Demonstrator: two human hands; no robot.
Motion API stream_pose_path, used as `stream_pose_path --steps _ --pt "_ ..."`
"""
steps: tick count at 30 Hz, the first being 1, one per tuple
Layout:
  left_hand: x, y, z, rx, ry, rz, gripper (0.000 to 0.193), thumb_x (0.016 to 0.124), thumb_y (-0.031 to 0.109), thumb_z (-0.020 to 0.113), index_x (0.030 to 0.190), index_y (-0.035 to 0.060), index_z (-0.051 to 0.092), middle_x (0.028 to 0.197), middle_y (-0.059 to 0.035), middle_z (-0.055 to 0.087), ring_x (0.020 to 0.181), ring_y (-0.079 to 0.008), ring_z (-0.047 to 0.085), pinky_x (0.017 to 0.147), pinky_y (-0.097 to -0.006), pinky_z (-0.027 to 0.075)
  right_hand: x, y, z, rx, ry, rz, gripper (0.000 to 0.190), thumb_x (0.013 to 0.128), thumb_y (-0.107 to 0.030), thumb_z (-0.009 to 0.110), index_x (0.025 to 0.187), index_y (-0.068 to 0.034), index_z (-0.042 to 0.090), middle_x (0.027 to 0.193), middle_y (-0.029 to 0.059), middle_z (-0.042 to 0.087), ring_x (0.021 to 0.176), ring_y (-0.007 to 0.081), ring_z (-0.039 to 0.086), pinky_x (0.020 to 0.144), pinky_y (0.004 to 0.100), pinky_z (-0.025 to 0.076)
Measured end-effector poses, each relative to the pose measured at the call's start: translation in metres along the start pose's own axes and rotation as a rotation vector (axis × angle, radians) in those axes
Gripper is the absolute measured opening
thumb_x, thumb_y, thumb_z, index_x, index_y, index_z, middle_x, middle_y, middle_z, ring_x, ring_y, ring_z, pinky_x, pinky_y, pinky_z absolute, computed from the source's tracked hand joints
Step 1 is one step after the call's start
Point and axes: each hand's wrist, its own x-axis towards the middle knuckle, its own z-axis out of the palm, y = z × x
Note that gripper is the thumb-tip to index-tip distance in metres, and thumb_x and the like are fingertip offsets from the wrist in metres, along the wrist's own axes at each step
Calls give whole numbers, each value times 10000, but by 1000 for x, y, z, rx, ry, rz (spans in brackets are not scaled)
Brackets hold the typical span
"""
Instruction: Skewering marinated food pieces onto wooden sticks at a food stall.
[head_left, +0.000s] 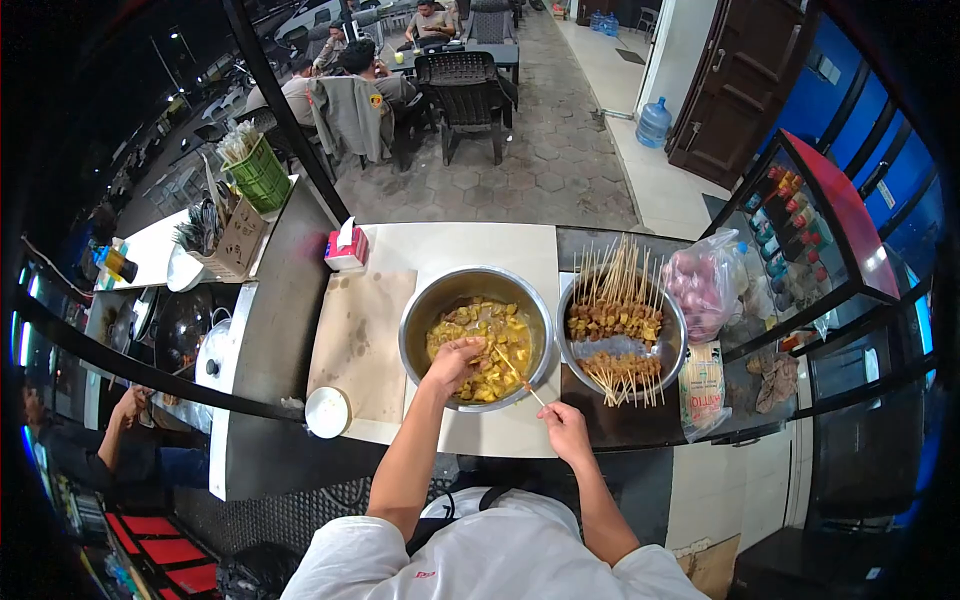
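Before me stands a deep metal bowl (411, 330) of meat pieces (480, 319) in yellow marinade. My left hand (454, 367) is over the bowl, its fingers bent together close to the meat; whether a piece is pinched between them cannot be seen. My right hand (568, 429), at the bowl's near rim, grips the blunt end of a bamboo skewer (514, 370). The skewer slants over the bowl with its point towards my left fingers, and a small piece of meat sits low on it. To the right, a second metal bowl (681, 352) holds loaded skewers (613, 321) in two groups.
A bag of bamboo skewers (701, 386) and a plastic bag of round pinkish things (701, 281) lie right of the bowls. Stained brown paper (360, 337), a white dish (328, 412) and a tissue pack (346, 248) are left. Another person's hand (131, 403) is near a wok (184, 330).
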Motion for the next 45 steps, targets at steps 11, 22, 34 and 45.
stream_pose_path --steps 11,22,34,45 --pt "3 -4 -3 -187 0 -62 123 875 75 572 984 26 548 801 -21 552 701 -125 559 696 -264 520 4 3 -1 -13 14 29 145 857 -73 518 786 11 612 589 19 495 548 77 436 506 256 354" --pt "5 -3 -6 -183 -4 -60 148 884 58 538 1030 35 532 825 -26 547 759 -144 586 778 -292 536 8 -6 3 -12 -16 27 155 857 -90 520 795 7 624 595 38 516 548 93 448 513 268 362" --pt "10 -8 -9 -253 -31 -35 319 891 16 479 1206 -25 449 917 -127 587 849 -208 627 760 -262 553 -13 -7 10 -34 -14 69 169 869 -135 526 837 -5 629 621 109 552 578 173 523 573 312 419" --pt "4 -2 -1 -323 -2 -41 205 911 62 482 1094 -29 473 1039 -194 565 915 -252 622 778 -315 563 -19 -10 19 8 -3 28 163 872 -127 518 831 -1 614 626 102 518 570 164 489 567 300 406"
